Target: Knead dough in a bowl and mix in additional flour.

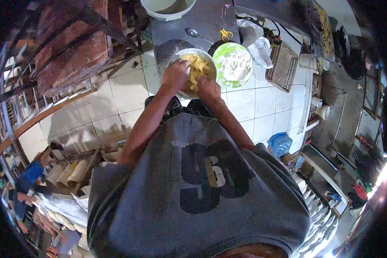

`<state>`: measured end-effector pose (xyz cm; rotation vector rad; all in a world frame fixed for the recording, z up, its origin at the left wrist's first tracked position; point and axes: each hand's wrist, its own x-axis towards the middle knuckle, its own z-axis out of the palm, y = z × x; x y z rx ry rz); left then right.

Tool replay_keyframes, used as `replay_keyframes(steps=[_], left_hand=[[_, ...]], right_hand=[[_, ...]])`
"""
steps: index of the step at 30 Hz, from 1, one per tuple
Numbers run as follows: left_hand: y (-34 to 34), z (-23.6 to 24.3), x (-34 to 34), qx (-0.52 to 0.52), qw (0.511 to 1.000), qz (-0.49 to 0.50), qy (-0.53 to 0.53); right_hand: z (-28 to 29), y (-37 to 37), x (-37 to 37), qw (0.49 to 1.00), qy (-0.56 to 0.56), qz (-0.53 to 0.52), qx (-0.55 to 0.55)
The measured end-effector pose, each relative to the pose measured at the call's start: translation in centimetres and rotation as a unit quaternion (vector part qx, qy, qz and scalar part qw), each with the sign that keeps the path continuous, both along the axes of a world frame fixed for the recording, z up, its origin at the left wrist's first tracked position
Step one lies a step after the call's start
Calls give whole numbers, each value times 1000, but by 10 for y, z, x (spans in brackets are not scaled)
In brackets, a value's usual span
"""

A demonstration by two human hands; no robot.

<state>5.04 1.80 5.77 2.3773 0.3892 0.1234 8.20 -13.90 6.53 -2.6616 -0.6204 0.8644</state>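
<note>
A metal bowl (pixel 175 56) holding lumpy yellow dough (pixel 195 64) sits at the near edge of the dark table (pixel 167 32). My left hand (pixel 176 75) is over the bowl's left side, fingers curled beside the dough; what they hold, if anything, is hidden. My right hand (pixel 208 88) is closed on dough at the bowl's lower right. A green bowl (pixel 221 58) of white powder stands immediately right of it. Above them lie a metal spoon (pixel 192 33) and yellow-handled scissors (pixel 225 34).
A white bucket (pixel 167 15) stands at the table's back. A white bag (pixel 260 53) and perforated crate (pixel 281 66) are to the right. Reddish boards (pixel 69 56) occupy the left. A blue bag (pixel 280 145) lies lower right. Co-workers (pixel 38 165) are at the lower left.
</note>
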Motion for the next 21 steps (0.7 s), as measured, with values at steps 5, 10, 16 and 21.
replay_keyframes(steps=[5, 10, 16, 21], left_hand=[[-1, -29, 33, 66, 978, -100, 169], [-1, -57, 45, 79, 984, -132, 91], [1, -63, 45, 118, 975, -177, 62], [-1, -39, 37, 7, 992, -99, 79]], right_hand=[[-20, -13, -11, 985, -100, 142, -20], [-37, -25, -19, 986, -140, 79, 55], [-41, -25, -19, 984, -121, 120, 58], [-36, -24, -16, 981, -122, 143, 45]])
